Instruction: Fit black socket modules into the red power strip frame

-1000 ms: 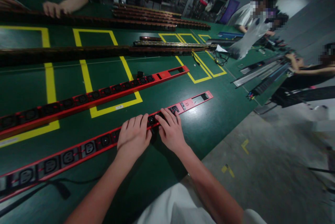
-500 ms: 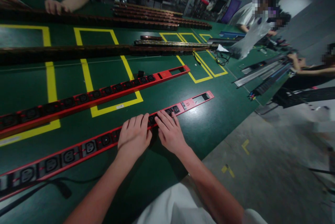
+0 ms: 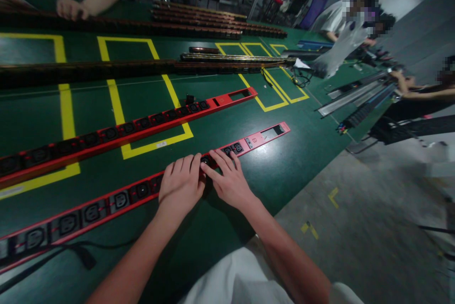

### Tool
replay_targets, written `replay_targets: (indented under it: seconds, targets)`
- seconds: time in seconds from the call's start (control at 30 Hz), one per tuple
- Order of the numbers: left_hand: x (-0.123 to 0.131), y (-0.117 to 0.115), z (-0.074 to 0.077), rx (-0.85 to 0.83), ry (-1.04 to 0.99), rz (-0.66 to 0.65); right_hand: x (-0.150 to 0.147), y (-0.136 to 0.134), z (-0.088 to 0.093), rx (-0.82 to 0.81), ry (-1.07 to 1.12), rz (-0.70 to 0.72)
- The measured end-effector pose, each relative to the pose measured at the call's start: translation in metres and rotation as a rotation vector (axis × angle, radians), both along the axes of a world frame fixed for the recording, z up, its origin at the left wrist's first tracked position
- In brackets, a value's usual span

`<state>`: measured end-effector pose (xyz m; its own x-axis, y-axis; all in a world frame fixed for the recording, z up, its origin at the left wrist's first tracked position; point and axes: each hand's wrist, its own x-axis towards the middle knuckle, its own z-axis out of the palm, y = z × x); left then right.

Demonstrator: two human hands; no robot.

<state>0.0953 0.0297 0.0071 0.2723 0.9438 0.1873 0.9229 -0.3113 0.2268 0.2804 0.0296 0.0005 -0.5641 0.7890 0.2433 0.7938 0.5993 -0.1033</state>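
Note:
A long red power strip (image 3: 128,196) with a row of black sockets runs across the green table in front of me. My left hand (image 3: 181,181) is closed over its middle, fingers across the top and thumb on the near side, partly hidden. Just to the right, my right hand (image 3: 227,176) grips the same strip, its fingers curved over the far edge. Its thumb presses on a black socket (image 3: 206,161) between the two hands. The strip's right end has a rectangular cutout and a letter B. Beneath the hands, several sockets are covered.
A second red power strip (image 3: 149,126) lies farther back, alongside yellow tape (image 3: 117,100). Dark strips (image 3: 199,24) are stacked beyond it. A black cable (image 3: 83,253) lies at the near left. Across the table rests another person's hand (image 3: 72,9); more people work at the right.
My right thumb has moved from the near side of the strip up onto a socket, toward my left hand. My left hand and the strip stay nearly in place.

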Motion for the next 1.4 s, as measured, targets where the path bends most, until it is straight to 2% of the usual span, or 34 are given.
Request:
replay_targets:
  seconds: [1.4]
  targets:
    - [-0.0007, -0.0001, -0.0007, 0.013, 0.009, 0.001, -0.0009, 0.0004, 0.001, -0.037, 0.028, -0.015]
